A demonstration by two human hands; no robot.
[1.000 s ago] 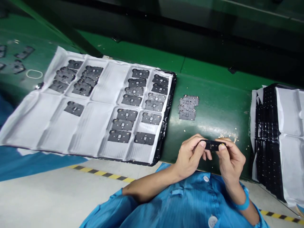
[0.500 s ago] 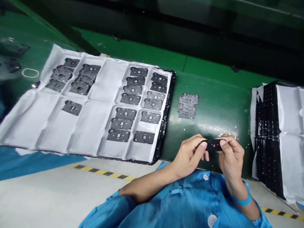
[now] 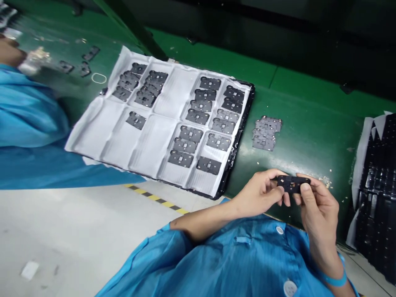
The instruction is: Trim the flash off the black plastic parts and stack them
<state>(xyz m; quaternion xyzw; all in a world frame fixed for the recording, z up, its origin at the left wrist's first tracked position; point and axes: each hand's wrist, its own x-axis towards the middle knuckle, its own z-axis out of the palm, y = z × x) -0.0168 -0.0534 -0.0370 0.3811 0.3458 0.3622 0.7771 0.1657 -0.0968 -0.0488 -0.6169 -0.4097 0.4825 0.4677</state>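
Between my two hands is a flat black plastic plate (image 3: 293,184) with a small window near its middle. My left hand (image 3: 262,192) pinches its left end between thumb and fingers. The right end is gripped the same way by my right hand (image 3: 320,202). Beyond my hands, a small overlapping pile of similar dark plates (image 3: 264,140) lies on the green bench. To the left, a white-lined compartment tray (image 3: 154,136) holds several more such plates, in stacks and singly.
A stack of black trays (image 3: 375,198) stands at the right. Tiny pale scraps (image 3: 328,181) are strewn by my right hand. At far left are a co-worker's blue sleeve (image 3: 27,107), loose black parts (image 3: 85,69) and a pale ring (image 3: 99,78). A green post (image 3: 136,31) rises behind the tray.
The view has swung left, bringing a co-worker's arm and loose parts into sight. The plate in my hands has tilted to show more of its face; both hands still hold it.
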